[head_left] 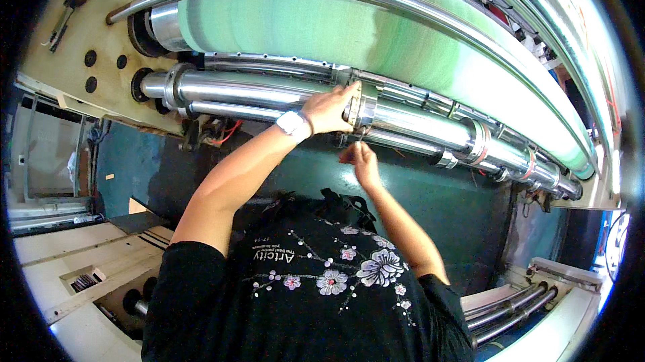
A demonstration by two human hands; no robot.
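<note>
Slip risk: my left hand [330, 109] clamps the collar [356, 103] on the steel roller [269, 90] while my right hand [363, 160] pinches a small tool [359, 136] beneath, fingers near pinch gaps.

Your left hand [330, 110] covered part of the metal collar [363, 106] beneath its fingers; whatever your right hand [361, 160] pinched between its fingers was too small to tell.

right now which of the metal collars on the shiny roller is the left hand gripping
The brass-edged collar at the left end of the row, under the left hand. The other collars sit untouched farther right.
</note>
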